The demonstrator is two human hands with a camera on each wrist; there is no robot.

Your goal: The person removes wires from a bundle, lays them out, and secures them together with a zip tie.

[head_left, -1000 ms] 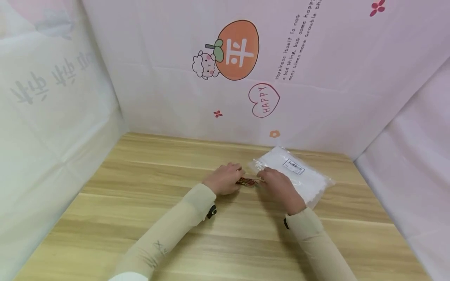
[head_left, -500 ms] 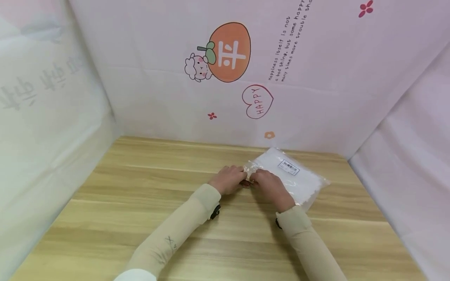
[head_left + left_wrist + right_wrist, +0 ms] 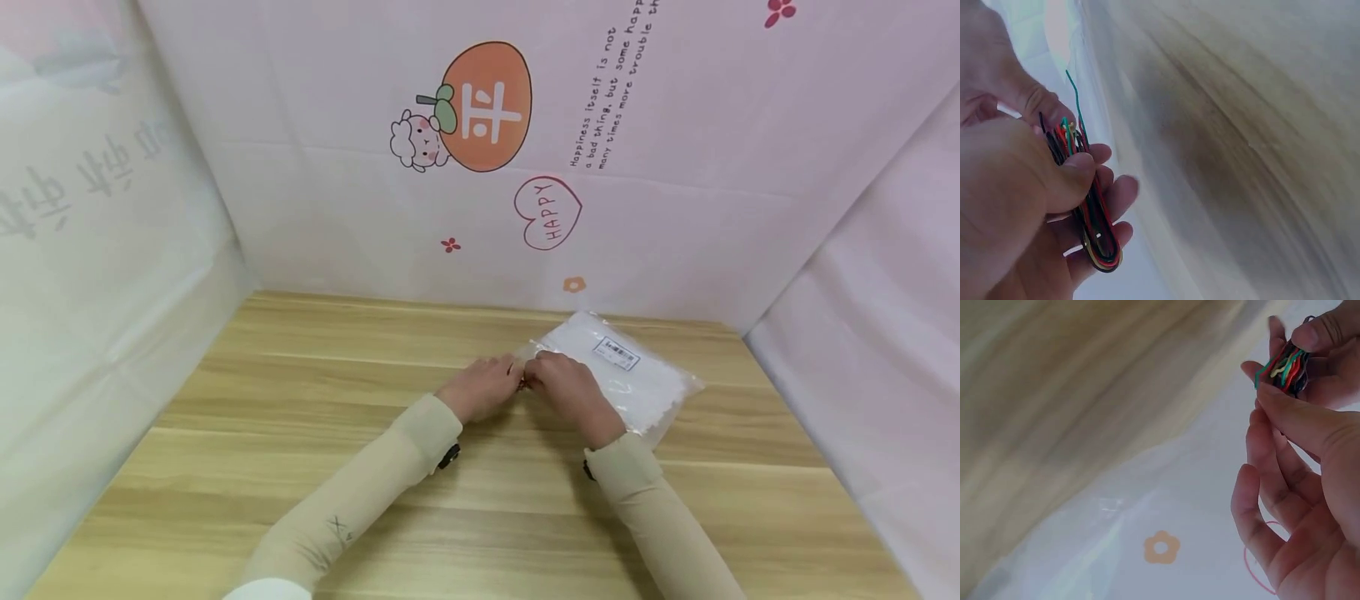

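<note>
A folded bundle of thin wires (image 3: 1105,244), black, red, green and yellow, is held between both hands. My left hand (image 3: 483,387) grips the bundle, its thumb pressing the wires against the fingers behind. At the other end, the thumb and forefinger of my right hand (image 3: 566,387) pinch the wires, while its other fingers are loosely bent. In the right wrist view, short bends of the wires (image 3: 1286,370) show between the two thumbs. One green wire end sticks out past the bundle in the left wrist view. From the head, the fingers hide most of the wires.
A clear plastic bag (image 3: 651,396) with white contents and a barcode label (image 3: 617,353) lies on the wood-grain table (image 3: 360,367), behind and right of my right hand. Printed white cloth (image 3: 337,208) walls off the back and both sides.
My right hand has moved left to meet the left hand, closing the gap where the wires showed. In the head view the bundle is now mostly covered. The bag stays put.
</note>
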